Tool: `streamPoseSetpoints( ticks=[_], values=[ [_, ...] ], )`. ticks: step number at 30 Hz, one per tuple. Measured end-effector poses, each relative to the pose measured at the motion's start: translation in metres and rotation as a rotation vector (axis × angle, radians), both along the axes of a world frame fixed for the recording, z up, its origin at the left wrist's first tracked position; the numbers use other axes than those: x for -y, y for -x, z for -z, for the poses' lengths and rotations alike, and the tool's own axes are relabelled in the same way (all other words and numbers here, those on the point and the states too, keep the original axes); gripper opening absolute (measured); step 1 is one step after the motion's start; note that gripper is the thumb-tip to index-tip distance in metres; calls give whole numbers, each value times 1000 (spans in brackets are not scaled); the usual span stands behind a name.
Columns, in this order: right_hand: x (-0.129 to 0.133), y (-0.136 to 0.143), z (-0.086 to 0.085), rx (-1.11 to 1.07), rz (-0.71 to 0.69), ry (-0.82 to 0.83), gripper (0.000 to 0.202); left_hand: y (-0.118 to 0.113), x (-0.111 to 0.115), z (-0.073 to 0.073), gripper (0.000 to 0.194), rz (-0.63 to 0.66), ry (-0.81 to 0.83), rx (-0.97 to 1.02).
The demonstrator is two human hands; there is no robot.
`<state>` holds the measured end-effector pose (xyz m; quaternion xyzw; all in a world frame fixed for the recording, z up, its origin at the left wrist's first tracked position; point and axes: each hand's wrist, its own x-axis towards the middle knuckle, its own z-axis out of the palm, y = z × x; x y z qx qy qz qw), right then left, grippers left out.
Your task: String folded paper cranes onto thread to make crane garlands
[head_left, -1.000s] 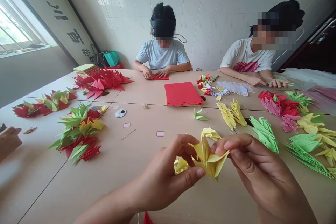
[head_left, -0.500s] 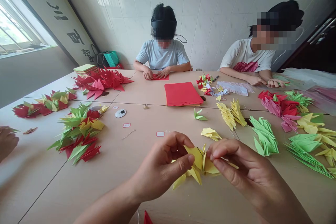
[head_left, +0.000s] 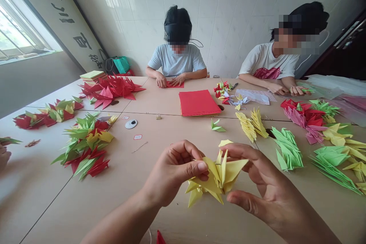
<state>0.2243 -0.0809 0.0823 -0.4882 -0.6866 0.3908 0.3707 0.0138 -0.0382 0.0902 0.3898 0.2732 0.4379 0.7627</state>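
A yellow folded-paper crane with pointed tips is pinched at its left wing between the thumb and fingers of my left hand. My right hand is open at the crane's right side, thumb low and apart from the fingers. Some of its fingertips are partly hidden behind the right wing, so I cannot tell whether they touch it. More yellow folded points show below the crane. Just behind my hands, a yellow folded piece is mostly covered.
Red paper sheets lie stacked mid-table. Green folded pieces and yellow ones lie right; a multicoloured folded cluster lies left. A needle-like piece with thread rests nearby. Two people sit across; another person's hand is at far left.
My right thumb and fingers have come apart and moved off the crane's middle. The crane's right wing now stands spread and more visible. My left hand keeps its pinch.
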Motion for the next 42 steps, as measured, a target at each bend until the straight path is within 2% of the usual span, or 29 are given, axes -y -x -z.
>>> streamPoseSetpoints(
  ticks=[3, 7, 19, 25, 28, 33, 37, 42],
  values=[
    [0, 1, 2, -10, 4, 70, 62, 0, 1, 0, 17, -6, 9, 24],
    [0, 3, 4, 37, 29, 60, 72, 0, 1, 0, 18, -8, 12, 42],
    [-2, 3, 1, 200, 54, 2, 76, -1, -3, 3, 20, -83, -54, -11],
    [-6, 1, 5, 252, 77, 69, 73, -2, -4, 13, 23, -103, -13, -129],
    [-4, -2, 16, 243, 114, 50, 68, -1, 3, 26, 23, -125, -33, -237],
    [4, 1, 39, 157, 270, -136, 42, -2, 23, 45, 17, -194, -107, -424],
    [7, 11, 44, 203, 308, -118, 25, -4, 31, 45, 12, -234, -234, -629],
    [0, 16, 40, 219, 244, 18, 24, -3, 24, 38, 3, -224, -331, -741]
  ],
)
